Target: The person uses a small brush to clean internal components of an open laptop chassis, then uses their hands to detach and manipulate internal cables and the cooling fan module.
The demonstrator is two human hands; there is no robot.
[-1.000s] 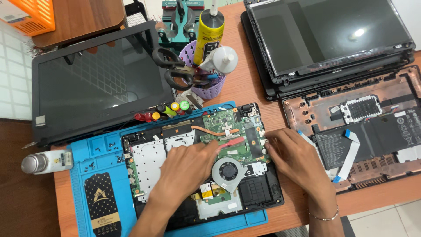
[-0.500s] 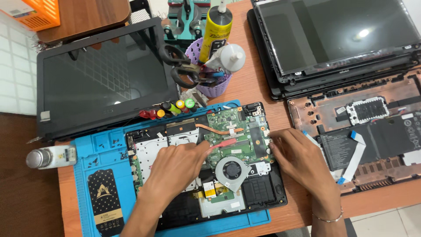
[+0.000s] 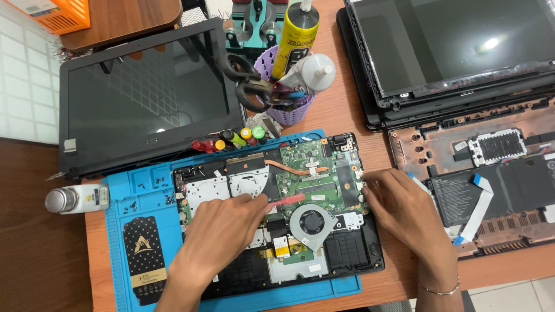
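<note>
the left hand [image 3: 228, 228] lies flat, fingers loose and gripping nothing, on the opened laptop base [image 3: 277, 214] on the blue mat [image 3: 124, 202] (likely steadying it), while the right hand [image 3: 404, 211] presses unclenched fingertips against its right edge.

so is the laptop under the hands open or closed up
Open: the laptop has its cover off, with the green circuit board and round fan exposed.

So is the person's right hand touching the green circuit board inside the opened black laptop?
Touching. The head view shows the right hand with fingertips pressed on the green circuit board's right edge, no gap visible.
</note>
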